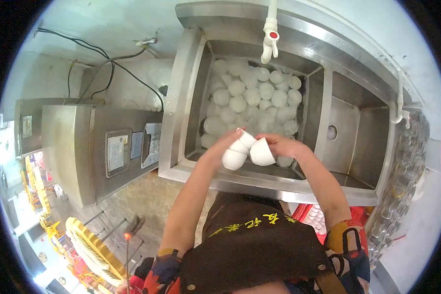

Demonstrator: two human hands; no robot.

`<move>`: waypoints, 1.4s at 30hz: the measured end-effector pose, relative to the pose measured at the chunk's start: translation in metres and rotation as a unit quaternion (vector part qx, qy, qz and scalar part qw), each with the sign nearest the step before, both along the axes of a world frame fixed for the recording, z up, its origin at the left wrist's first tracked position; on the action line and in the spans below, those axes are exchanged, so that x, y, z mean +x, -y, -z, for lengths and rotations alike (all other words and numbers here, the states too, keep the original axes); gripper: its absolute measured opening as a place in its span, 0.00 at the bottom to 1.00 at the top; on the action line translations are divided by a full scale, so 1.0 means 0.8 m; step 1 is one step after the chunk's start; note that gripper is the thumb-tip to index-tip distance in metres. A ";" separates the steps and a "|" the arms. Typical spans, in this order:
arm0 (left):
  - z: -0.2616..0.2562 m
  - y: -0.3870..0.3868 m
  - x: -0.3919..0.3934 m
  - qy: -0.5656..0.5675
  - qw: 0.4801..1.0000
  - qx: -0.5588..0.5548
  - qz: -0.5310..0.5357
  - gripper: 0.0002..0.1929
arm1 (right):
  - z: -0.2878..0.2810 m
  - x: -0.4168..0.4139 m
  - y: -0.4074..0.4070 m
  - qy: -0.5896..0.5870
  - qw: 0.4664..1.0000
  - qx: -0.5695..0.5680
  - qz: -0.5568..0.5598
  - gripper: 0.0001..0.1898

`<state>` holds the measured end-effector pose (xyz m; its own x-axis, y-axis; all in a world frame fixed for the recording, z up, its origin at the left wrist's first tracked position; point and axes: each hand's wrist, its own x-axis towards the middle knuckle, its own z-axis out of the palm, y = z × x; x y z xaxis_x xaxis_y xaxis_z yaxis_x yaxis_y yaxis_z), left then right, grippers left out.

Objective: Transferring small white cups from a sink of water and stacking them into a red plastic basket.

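My left hand (pixel 223 145) holds a short nested stack of small white cups (pixel 235 158), tilted over the front part of a large stainless steel sink basin (pixel 257 171). In my right hand (pixel 284 146) is a single white cup (pixel 261 153), tilted close beside the stack. Whether the two touch is hard to tell. Beyond my hands, many white cups (pixel 237 104) lie in cloudy water inside the basin, some partly hidden by it. Above the basin's far side hangs a white plastic tap (pixel 271 40) with a red dot on its handle.
To the right is a smaller basin (pixel 343 147) with a drain, and a second white tap (pixel 401 110). Rows of clear glasses (pixel 398 191) line the far right. A red basket (pixel 299 212) with white cups sits below the sink. A steel cabinet (pixel 99 158) stands left.
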<state>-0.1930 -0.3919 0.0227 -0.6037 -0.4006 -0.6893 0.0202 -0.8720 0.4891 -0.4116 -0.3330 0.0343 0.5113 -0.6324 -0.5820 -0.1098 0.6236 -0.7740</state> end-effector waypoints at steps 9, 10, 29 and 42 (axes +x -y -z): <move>-0.040 0.000 0.029 -0.036 0.982 -0.161 0.089 0.36 | -0.041 -0.011 0.034 -0.073 0.995 -0.065 0.010 0.24; -0.048 0.000 0.027 -0.043 0.973 -0.198 0.107 0.37 | -0.049 -0.003 0.041 -0.086 0.991 -0.086 -0.047 0.25; -0.042 0.004 0.078 -0.204 0.975 -0.069 -0.053 0.38 | -0.157 0.097 0.061 -0.158 0.926 -0.342 0.013 0.16; -0.070 0.025 0.129 -0.228 0.943 -0.187 -0.156 0.49 | 0.159 0.082 0.032 -0.346 0.845 -0.354 -0.202 0.12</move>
